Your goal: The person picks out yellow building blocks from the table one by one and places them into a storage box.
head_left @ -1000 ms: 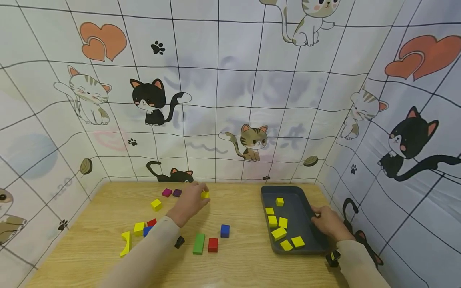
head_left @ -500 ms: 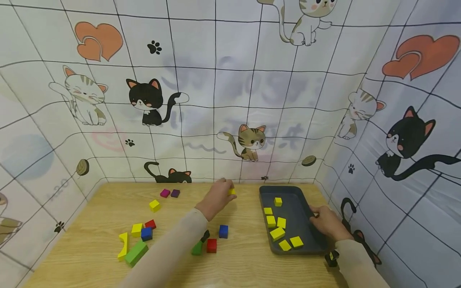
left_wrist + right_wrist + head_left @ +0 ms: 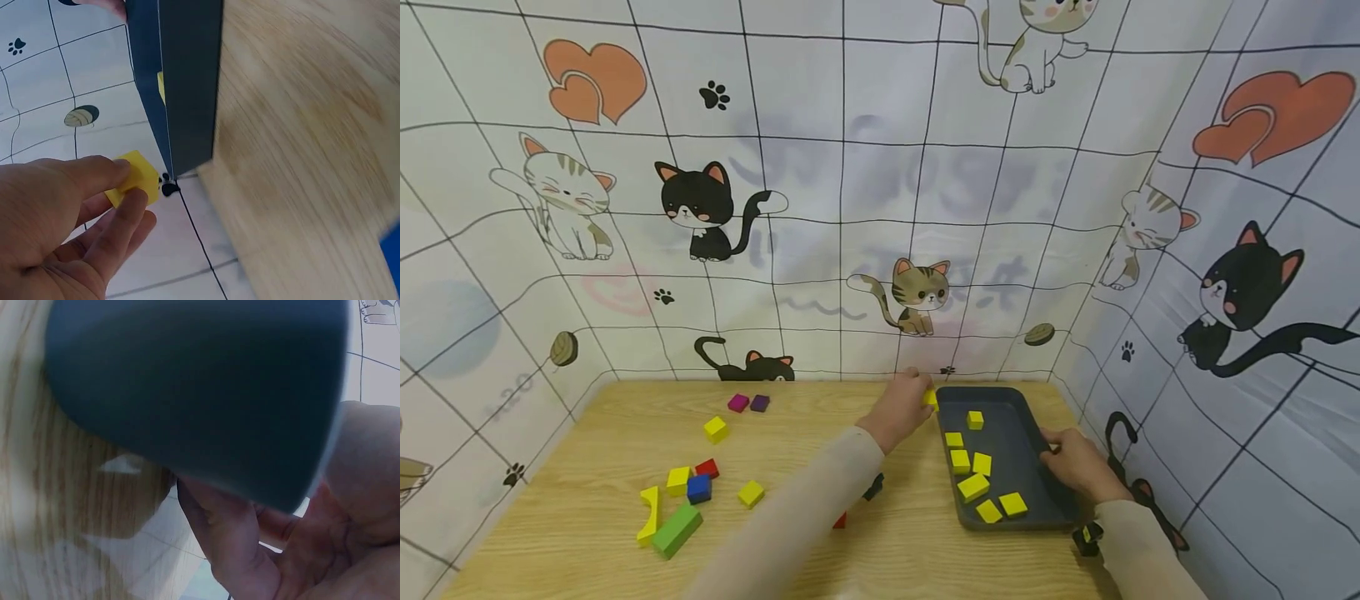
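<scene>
Yellow block (image 3: 931, 400) sits pinched by the left hand (image 3: 898, 408), grip closed, just beside the ten o'clock corner of the tray (image 3: 1022, 442); best kept high while crossing; right hand (image 3: 1086, 468) clasps three o'clock, ideally steady.

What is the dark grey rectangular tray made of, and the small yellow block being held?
The tray looks smooth, dull and evenly dark: maybe coated metal or plastic. The yellow block looks matte, with no grain showing: maybe painted wood or foam.
</scene>
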The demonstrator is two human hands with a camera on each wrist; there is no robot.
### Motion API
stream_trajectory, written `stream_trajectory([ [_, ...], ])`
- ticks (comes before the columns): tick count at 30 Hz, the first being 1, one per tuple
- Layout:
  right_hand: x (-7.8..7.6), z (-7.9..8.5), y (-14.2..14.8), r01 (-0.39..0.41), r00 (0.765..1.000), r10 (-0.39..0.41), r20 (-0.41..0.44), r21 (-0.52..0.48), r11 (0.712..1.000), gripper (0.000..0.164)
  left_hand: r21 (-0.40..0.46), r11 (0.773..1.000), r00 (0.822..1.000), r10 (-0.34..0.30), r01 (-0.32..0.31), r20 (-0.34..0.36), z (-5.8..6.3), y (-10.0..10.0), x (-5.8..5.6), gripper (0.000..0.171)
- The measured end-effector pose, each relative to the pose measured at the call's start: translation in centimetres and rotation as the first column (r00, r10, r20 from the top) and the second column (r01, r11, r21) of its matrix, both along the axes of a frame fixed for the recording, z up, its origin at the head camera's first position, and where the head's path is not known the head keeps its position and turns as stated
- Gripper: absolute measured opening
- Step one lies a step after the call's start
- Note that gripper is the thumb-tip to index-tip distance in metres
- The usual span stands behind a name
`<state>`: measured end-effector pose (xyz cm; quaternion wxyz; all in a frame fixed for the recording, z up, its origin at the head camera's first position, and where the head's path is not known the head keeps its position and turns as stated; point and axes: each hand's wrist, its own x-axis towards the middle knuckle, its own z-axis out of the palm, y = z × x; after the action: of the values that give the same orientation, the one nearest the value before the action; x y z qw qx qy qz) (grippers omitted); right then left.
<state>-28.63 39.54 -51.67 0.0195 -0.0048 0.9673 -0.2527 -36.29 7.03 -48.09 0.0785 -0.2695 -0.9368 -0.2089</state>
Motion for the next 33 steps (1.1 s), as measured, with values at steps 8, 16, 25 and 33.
stream_trajectory([
  [8,-0.2,-0.1,0.1,0.012,1.0,-0.012,0.007,0.001,1.0,0.055,-0.02,1.0,1.0,0.002,-0.002,-0.002,-0.6,2.5,-0.7,0.037],
  [16,-0.2,0.0,0.0,0.009,1.0,-0.009,0.012,-0.002,1.0,0.054,-0.04,0.999,1.0,-0.012,0.012,-0.011,-1.6,3.9,-1.1,0.035],
  [25,-0.1,0.2,-0.2,0.023,0.999,-0.022,0.026,-0.022,1.0,0.054,-0.06,0.998,1.0,0.006,-0.006,-0.005,-1.7,4.6,-0.8,0.033],
  [33,0.0,0.1,-0.2,0.024,1.0,-0.023,0.017,-0.024,0.999,0.055,-0.071,0.997,0.999,0.004,-0.001,0.044,-1.4,4.4,-0.4,0.037],
])
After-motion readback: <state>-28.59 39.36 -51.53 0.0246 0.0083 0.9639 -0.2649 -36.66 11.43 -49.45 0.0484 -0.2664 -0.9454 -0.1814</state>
